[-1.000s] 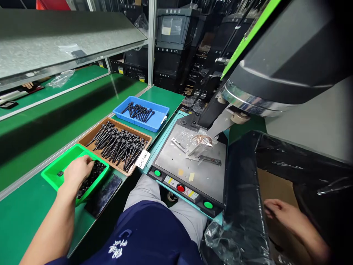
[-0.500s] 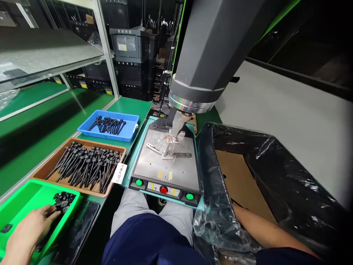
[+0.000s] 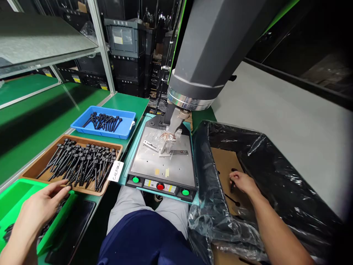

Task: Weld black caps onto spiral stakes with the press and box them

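Note:
My left hand (image 3: 38, 206) is over the edge of the green bin (image 3: 57, 230), thumb and fingers pinched on a small black part (image 3: 68, 184), mostly hidden. Beneath that hand, more small black parts lie in the bin. My right hand (image 3: 245, 183) is down inside the box lined with black plastic, closed on a black rod with a wider head (image 3: 232, 184). Another black rod (image 3: 233, 200) lies near it on the cardboard (image 3: 224, 158).
Many black rods with heads fill the brown tray (image 3: 117, 149), which bears a white label (image 3: 116, 171); several more lie in the blue tray (image 3: 127, 127). Ahead stands a press machine (image 3: 201, 48) over a metal plate (image 3: 138, 165) with a fixture (image 3: 166, 146) and push buttons (image 3: 160, 187).
My left hand has risen from inside the green bin towards the brown tray, pinching a small black part. My right hand, hidden before, now shows in the lined box, holding a black rod.

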`<move>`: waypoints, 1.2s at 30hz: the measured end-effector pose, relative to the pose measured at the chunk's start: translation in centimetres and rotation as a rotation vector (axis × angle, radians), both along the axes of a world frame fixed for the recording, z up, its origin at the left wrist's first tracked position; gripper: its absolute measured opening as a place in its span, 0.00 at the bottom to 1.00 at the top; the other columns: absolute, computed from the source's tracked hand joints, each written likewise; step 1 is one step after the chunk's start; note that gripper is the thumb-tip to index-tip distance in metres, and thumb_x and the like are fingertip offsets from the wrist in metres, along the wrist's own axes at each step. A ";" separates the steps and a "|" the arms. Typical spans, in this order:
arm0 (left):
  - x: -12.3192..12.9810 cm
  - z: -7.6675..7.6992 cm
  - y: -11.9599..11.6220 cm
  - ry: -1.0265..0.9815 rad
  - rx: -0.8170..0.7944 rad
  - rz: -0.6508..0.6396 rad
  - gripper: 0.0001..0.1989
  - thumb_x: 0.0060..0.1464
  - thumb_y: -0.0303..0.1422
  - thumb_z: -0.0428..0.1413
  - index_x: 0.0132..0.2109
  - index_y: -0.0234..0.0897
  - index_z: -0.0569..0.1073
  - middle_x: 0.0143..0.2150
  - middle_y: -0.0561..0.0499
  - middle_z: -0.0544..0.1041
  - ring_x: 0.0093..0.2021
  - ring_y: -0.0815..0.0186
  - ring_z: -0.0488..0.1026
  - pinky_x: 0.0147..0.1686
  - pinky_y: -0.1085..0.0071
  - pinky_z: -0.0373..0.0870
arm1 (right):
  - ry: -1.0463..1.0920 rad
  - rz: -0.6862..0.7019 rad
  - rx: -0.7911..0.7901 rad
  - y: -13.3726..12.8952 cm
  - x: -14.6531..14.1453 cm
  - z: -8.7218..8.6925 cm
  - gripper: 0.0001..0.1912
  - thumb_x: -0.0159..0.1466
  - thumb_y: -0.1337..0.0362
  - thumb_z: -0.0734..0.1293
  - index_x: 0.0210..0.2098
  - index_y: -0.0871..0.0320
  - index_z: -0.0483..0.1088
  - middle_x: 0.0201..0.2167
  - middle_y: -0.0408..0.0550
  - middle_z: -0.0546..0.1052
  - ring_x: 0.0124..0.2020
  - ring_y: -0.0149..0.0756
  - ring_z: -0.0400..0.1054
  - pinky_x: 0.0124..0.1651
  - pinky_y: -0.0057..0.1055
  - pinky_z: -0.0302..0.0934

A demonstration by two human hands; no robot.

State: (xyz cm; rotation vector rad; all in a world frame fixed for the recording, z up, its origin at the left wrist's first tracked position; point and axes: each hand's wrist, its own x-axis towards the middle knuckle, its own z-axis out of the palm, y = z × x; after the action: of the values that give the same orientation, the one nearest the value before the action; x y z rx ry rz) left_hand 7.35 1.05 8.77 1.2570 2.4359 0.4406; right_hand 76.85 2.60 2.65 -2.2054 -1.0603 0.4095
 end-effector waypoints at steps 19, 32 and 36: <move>22.5 -3.6 6.3 -1.307 0.261 -0.631 0.18 0.37 0.36 0.70 0.38 0.35 0.82 0.26 0.52 0.74 0.26 0.69 0.70 0.29 0.71 0.69 | 0.837 0.680 0.326 -2.0 -28.1 0.2 0.14 0.62 0.56 0.68 0.44 0.57 0.70 0.35 0.47 0.78 0.29 0.32 0.71 0.33 0.31 0.68; 22.9 -3.5 6.5 -1.168 0.252 -0.820 0.15 0.46 0.39 0.65 0.42 0.40 0.83 0.38 0.46 0.78 0.39 0.61 0.75 0.43 0.64 0.73 | 0.608 0.725 0.357 -2.2 -28.6 0.6 0.11 0.64 0.61 0.65 0.45 0.56 0.73 0.34 0.47 0.79 0.28 0.32 0.69 0.33 0.32 0.66; 22.7 -3.4 6.7 -1.139 0.243 -0.886 0.15 0.48 0.39 0.65 0.43 0.40 0.83 0.38 0.46 0.78 0.37 0.61 0.74 0.41 0.65 0.72 | 0.534 0.706 0.364 -2.6 -28.5 1.1 0.11 0.64 0.63 0.65 0.45 0.56 0.74 0.35 0.47 0.79 0.29 0.33 0.71 0.35 0.32 0.67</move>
State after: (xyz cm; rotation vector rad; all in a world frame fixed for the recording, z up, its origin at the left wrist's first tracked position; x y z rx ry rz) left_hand 30.01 7.71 5.41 1.4373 0.8128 0.8582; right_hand 48.40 -0.02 3.79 -1.2463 -1.4317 0.9583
